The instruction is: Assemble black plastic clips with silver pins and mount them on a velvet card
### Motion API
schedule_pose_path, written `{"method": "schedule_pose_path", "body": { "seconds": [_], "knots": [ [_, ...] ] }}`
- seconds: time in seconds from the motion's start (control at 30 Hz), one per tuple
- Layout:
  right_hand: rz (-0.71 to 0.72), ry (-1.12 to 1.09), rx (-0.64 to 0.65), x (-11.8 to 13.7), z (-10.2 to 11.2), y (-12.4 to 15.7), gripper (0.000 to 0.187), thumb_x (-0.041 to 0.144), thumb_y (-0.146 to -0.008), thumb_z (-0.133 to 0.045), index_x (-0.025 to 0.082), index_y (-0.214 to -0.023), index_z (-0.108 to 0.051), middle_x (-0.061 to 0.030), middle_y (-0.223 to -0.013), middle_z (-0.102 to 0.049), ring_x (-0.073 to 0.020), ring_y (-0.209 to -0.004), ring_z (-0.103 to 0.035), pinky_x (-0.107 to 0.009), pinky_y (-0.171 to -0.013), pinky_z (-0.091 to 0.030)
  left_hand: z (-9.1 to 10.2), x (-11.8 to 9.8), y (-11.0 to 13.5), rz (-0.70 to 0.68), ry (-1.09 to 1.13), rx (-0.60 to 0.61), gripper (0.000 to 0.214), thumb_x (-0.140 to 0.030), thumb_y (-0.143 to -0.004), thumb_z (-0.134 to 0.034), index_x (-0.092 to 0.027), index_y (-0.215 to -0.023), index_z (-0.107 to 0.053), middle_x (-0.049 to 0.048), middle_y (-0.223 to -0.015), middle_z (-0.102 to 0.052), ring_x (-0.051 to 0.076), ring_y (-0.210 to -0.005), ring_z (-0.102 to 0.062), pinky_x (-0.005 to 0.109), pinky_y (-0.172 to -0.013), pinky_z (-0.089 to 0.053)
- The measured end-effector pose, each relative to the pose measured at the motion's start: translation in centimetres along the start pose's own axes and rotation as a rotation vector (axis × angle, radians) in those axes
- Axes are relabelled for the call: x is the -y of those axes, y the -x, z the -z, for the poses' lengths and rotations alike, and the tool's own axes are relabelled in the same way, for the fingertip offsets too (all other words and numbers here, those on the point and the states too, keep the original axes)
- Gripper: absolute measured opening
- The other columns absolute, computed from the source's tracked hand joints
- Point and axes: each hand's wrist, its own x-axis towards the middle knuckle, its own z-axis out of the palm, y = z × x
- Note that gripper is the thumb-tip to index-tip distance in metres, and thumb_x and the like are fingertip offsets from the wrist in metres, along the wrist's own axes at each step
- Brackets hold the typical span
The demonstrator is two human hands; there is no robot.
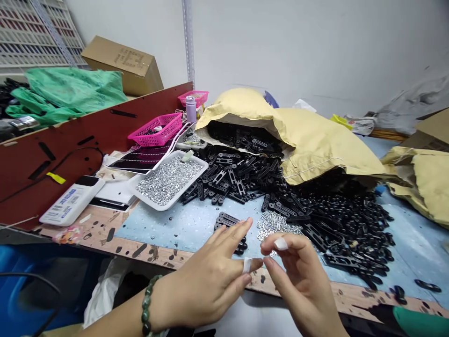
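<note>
Fronting pale wall (315, 51), blue-sheeted bench (182, 224), fingers (238, 237) above

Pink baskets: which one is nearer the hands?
The front basket, on the near side of the lilac bottle; the back basket sits farther off, behind that bottle.

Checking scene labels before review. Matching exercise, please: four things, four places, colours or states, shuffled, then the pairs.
1. Left hand
2. White tray
3. Black parts
4. Bottle

A. Heaped at the open mouths of yellow sacks
B. Light purple, standing upright
C. Has a beaded bracelet at its wrist
D. Holds many small silver pieces

Pairs: 1-C, 2-D, 3-A, 4-B
</note>
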Motion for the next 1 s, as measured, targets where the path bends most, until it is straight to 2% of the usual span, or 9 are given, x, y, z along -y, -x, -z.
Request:
{"method": "schedule_pose_path", "body": {
  "seconds": [0.13,0.4,0.47,0.53,0.6,0.73,0.87,0.93,1.0],
  "knots": [
    [-0.126,-0.019,0.059,0.5,0.2,0.3,0.017,0.024,-0.090,-0.055,0.029,-0.105,-0.049,-0.0022,-0.095,-0.061,-0.0178,-0.092,-0.058,-0.031,-0.081,-0.048,0.0,0.0,0.1,0.007,-0.050,0.023,0.026,-0.019,-0.094,-0.043,-0.018,-0.115,-0.057,0.0105,-0.158,-0.001,0.033,-0.143,-0.008,0.055,-0.113,-0.021],
    [-0.386,-0.264,0.255,-0.4,-0.7,-0.4,0.025,0.024,-0.085,-0.060,0.026,-0.106,-0.046,0.0027,-0.075,-0.059,-0.0141,-0.069,-0.055,-0.026,-0.061,-0.049,-0.6,-0.1,0.2,-0.093,-0.164,0.031,0.024,-0.017,-0.093,-0.044,-0.016,-0.111,-0.059,0.0122,-0.157,0.005,0.036,-0.143,-0.005,0.062,-0.111,-0.014],
    [-0.329,-0.215,0.101,-0.9,-0.7,-0.4,0.026,0.022,-0.083,-0.062,0.027,-0.104,-0.047,0.0027,-0.078,-0.057,-0.0137,-0.071,-0.056,-0.026,-0.062,-0.049,-0.4,0.0,0.3,-0.097,-0.158,0.024,0.024,-0.018,-0.092,-0.045,-0.017,-0.111,-0.059,0.0104,-0.157,0.009,0.037,-0.142,-0.005,0.063,-0.111,-0.014],
    [-0.169,-0.065,-0.158,-1.2,-0.5,-0.2,0.026,0.019,-0.083,-0.062,0.027,-0.105,-0.049,0.0004,-0.088,-0.058,-0.0146,-0.081,-0.057,-0.028,-0.072,-0.050,-0.2,0.1,0.3,-0.093,-0.142,0.019,0.030,-0.019,-0.092,-0.047,-0.022,-0.120,-0.055,0.0086,-0.157,0.013,0.038,-0.142,-0.006,0.063,-0.110,-0.016],
    [0.025,0.065,-0.275,-1.1,-0.3,0.3,0.028,0.014,-0.086,-0.057,0.028,-0.109,-0.050,-0.0021,-0.098,-0.058,-0.0161,-0.092,-0.058,-0.032,-0.083,-0.049,-0.2,0.2,0.3,-0.080,-0.126,0.012,0.042,-0.018,-0.090,-0.049,-0.026,-0.131,-0.047,0.0073,-0.156,0.016,0.038,-0.142,-0.007,0.062,-0.110,-0.020],
    [0.354,0.256,0.070,-0.6,-0.6,1.1,0.042,0.004,-0.082,-0.052,0.024,-0.119,-0.047,-0.0052,-0.098,-0.063,-0.0203,-0.095,-0.060,-0.041,-0.089,-0.047,-0.4,0.3,0.3,-0.047,-0.129,0.017,0.043,-0.013,-0.083,-0.052,-0.019,-0.125,-0.051,0.0095,-0.156,0.017,0.039,-0.142,-0.004,0.061,-0.111,-0.019],
    [0.342,0.464,0.246,-0.7,0.0,1.8,0.034,0.015,-0.084,-0.057,0.020,-0.118,-0.051,-0.0078,-0.098,-0.066,-0.0240,-0.090,-0.064,-0.048,-0.092,-0.047,-0.8,0.0,0.7,-0.102,-0.137,0.019,0.042,-0.009,-0.079,-0.053,-0.017,-0.120,-0.055,0.0091,-0.156,0.014,0.040,-0.142,-0.006,0.062,-0.111,-0.015],
    [0.279,0.516,0.188,-1.0,1.6,3.0,0.040,0.031,-0.083,-0.064,0.024,-0.121,-0.053,-0.0092,-0.105,-0.066,-0.0285,-0.096,-0.063,-0.049,-0.089,-0.050,-0.8,0.5,0.9,-0.095,-0.107,0.000,0.054,-0.010,-0.080,-0.053,-0.023,-0.132,-0.046,0.0074,-0.156,0.015,0.037,-0.142,-0.007,0.058,-0.112,-0.020],
    [0.159,0.541,-0.048,-1.4,3.6,4.7,0.042,0.040,-0.082,-0.067,0.031,-0.121,-0.055,-0.0086,-0.111,-0.065,-0.0294,-0.103,-0.061,-0.045,-0.084,-0.053,-1.1,1.9,1.0,-0.035,-0.070,-0.014,0.063,-0.015,-0.084,-0.054,-0.026,-0.142,-0.032,0.0075,-0.157,0.013,0.033,-0.143,-0.008,0.052,-0.113,-0.024]
  ]
}}
